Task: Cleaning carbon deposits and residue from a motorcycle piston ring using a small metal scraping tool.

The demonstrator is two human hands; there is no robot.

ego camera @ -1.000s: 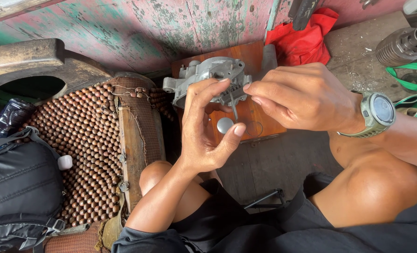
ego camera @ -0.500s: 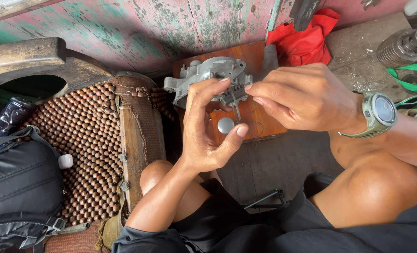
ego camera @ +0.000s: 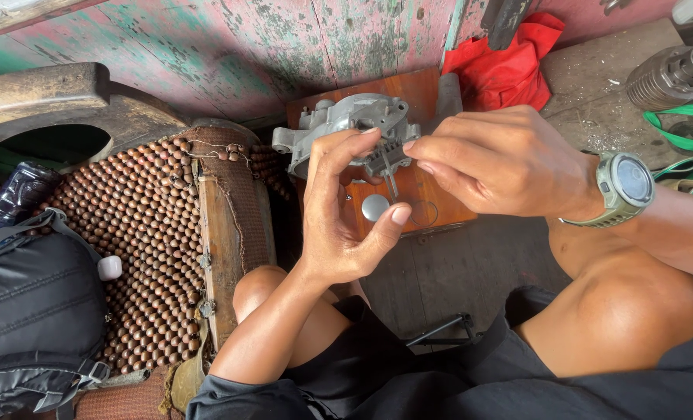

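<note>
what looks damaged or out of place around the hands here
The wall behind is worn, its green and pink paint peeling off in patches. The beaded seat cover has frayed threads at its top edge. The grey metal casting that both hands work on shows no visible damage.

The left hand point(ego camera: 339, 210) is covering part of the grey metal casting point(ego camera: 346, 124); the small part point(ego camera: 385, 159) inside both grips is staying too small to identify.

Both hands' fingers point(ego camera: 366, 148) pinch a small, perhaps metal, part point(ego camera: 385, 157).
</note>
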